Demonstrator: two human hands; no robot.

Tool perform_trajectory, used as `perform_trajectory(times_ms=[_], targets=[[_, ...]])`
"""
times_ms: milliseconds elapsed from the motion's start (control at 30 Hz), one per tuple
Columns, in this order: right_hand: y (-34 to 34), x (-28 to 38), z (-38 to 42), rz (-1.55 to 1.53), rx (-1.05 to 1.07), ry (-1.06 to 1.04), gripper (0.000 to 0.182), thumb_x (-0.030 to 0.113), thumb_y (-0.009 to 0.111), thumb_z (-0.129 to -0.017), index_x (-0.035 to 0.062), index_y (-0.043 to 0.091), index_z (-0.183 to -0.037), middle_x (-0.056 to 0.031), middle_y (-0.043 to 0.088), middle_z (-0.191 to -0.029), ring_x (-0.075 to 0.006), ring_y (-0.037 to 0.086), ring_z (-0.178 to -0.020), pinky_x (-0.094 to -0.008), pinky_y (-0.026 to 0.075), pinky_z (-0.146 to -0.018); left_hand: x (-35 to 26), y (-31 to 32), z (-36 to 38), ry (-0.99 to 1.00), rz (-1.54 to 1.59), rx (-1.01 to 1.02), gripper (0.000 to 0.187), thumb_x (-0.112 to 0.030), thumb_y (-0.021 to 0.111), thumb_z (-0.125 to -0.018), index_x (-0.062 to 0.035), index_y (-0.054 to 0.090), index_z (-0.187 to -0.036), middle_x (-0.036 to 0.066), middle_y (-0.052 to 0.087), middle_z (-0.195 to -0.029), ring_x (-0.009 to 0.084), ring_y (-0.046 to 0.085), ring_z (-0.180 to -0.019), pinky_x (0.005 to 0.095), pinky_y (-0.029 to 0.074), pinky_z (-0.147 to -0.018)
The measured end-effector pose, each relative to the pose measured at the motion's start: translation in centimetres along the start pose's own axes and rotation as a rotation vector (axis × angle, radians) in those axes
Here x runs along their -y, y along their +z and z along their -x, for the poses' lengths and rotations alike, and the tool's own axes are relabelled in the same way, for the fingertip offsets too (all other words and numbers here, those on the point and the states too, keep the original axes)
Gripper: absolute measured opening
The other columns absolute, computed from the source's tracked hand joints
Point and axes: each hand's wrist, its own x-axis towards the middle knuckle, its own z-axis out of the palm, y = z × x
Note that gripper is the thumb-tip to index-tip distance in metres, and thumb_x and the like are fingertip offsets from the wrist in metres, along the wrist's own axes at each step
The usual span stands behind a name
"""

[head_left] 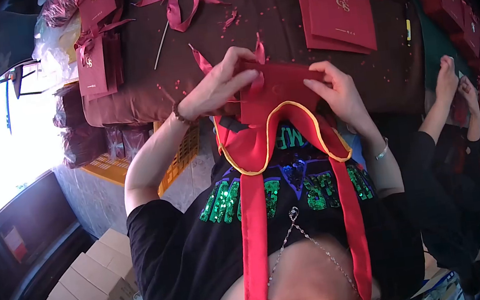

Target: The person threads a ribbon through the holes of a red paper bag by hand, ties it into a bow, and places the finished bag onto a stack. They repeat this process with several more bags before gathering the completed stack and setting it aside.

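1. Bag (280,89), dark red, is held up at the near edge of the brown tablecloth (392,82), just above the red apron (246,155).
2. Left hand (223,83) closes thumb and fingers at its upper left; whether they also grip the ribbon (260,53) there, I cannot tell.
3. Right hand (336,85) pinches its upper right corner, fingers bent.
4. Beyond lie loose ribbons (174,20) and a thin rod (163,43).
5. Another person's hands (446,76) show at far right.

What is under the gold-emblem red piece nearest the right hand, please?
A second red piece shows along its left and lower edges, over the brown cloth. The rest is covered, so any print there cannot be seen.
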Motion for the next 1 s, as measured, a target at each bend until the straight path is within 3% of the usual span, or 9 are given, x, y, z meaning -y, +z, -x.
perform_trajectory(times_ms=[67,100,167,300,433,533,700,800,1000], targets=[[0.5,-1.1,-1.0,-0.011,-0.002,-0.047,0.025,0.012,0.062,-0.085,0.0010,0.055,-0.106,-0.0067,0.063,-0.085,-0.0082,0.057,-0.082,-0.0217,0.045,-0.069,0.3,1.2,0.9,0.250,-0.197,-0.167,0.065,-0.016,0.067,-0.081,-0.0059,0.028,-0.132,0.014,0.051,-0.116,0.0178,0.057,-0.090,0.0311,0.047,-0.081],[0.7,-1.3,-1.3,-0.015,0.004,-0.096,0.025,0.011,0.062,-0.085,0.0005,0.055,-0.106,-0.0065,0.063,-0.086,-0.0082,0.057,-0.082,-0.0218,0.044,-0.069,-0.6,1.2,1.4,0.253,-0.197,-0.161,0.065,-0.016,0.067,-0.081,-0.0059,0.028,-0.132,0.014,0.051,-0.116,0.0178,0.057,-0.090,0.0311,0.047,-0.081],[0.5,-0.7,-1.6,-0.022,0.033,-0.080,0.026,0.012,0.062,-0.085,-0.0002,0.054,-0.107,-0.0069,0.063,-0.087,-0.0079,0.057,-0.081,-0.0214,0.044,-0.069,-2.7,0.2,3.1,-0.117,-0.395,-0.039,0.091,-0.015,0.070,-0.075,-0.0091,0.007,-0.142,0.019,0.043,-0.128,0.0257,0.060,-0.094,0.0354,0.048,-0.082],[0.1,-1.2,-2.7,0.015,0.020,-0.063,0.029,0.013,0.062,-0.086,-0.0005,0.052,-0.110,-0.0070,0.064,-0.084,-0.0072,0.058,-0.079,-0.0204,0.044,-0.069,-1.4,-2.3,5.9,-0.015,-0.597,-0.108,0.077,-0.002,0.060,-0.071,-0.0131,0.026,-0.140,0.019,0.059,-0.107,0.0308,0.060,-0.088,0.0401,0.047,-0.077],[-0.2,-1.0,-2.6,-0.040,0.020,-0.010,0.030,0.013,0.061,-0.086,-0.0010,0.051,-0.111,-0.0059,0.064,-0.079,-0.0065,0.058,-0.075,-0.0193,0.044,-0.068,-0.3,-6.4,9.4,-0.006,-0.856,-0.227,0.056,-0.010,0.063,-0.071,-0.0147,0.050,-0.125,0.009,0.065,-0.092,0.0230,0.061,-0.084,0.0326,0.035,-0.085],[-0.3,-1.3,-2.8,-0.012,0.023,0.000,0.030,0.013,0.061,-0.086,-0.0012,0.051,-0.111,-0.0059,0.065,-0.078,-0.0061,0.058,-0.075,-0.0190,0.044,-0.068,-0.9,-8.6,11.5,-0.363,-0.444,-0.237,0.046,-0.007,0.064,-0.076,-0.0078,0.053,-0.120,0.007,0.064,-0.101,0.0146,0.060,-0.095,0.0282,0.043,-0.086],[-0.3,-1.6,-3.0,-0.039,0.021,-0.013,0.029,0.012,0.061,-0.086,-0.0010,0.051,-0.110,-0.0059,0.065,-0.079,-0.0057,0.058,-0.074,-0.0190,0.044,-0.068,-1.4,-9.0,13.6,-0.280,0.006,-0.468,0.035,-0.003,0.060,-0.083,0.0019,0.050,-0.116,0.005,0.061,-0.101,0.0128,0.058,-0.091,0.0228,0.044,-0.082],[0.0,-1.1,-3.0,-0.055,0.018,-0.013,0.028,0.012,0.060,-0.086,-0.0013,0.051,-0.109,-0.0059,0.064,-0.079,-0.0058,0.057,-0.074,-0.0191,0.044,-0.068,-0.3,-9.6,14.2,0.061,0.484,-0.554,0.025,0.001,0.058,-0.082,-0.0022,0.048,-0.105,0.004,0.054,-0.087,0.0098,0.054,-0.080,0.0215,0.043,-0.081],[0.6,-0.6,-3.7,-0.045,0.030,-0.055,0.030,0.013,0.061,-0.086,-0.0015,0.051,-0.110,-0.0063,0.064,-0.081,-0.0069,0.058,-0.075,-0.0200,0.045,-0.068,-4.7,-6.1,9.2,0.464,0.884,-0.343,0.034,-0.005,0.064,-0.080,-0.0040,0.049,-0.111,0.004,0.050,-0.095,0.0129,0.051,-0.086,0.0345,0.041,-0.089]])
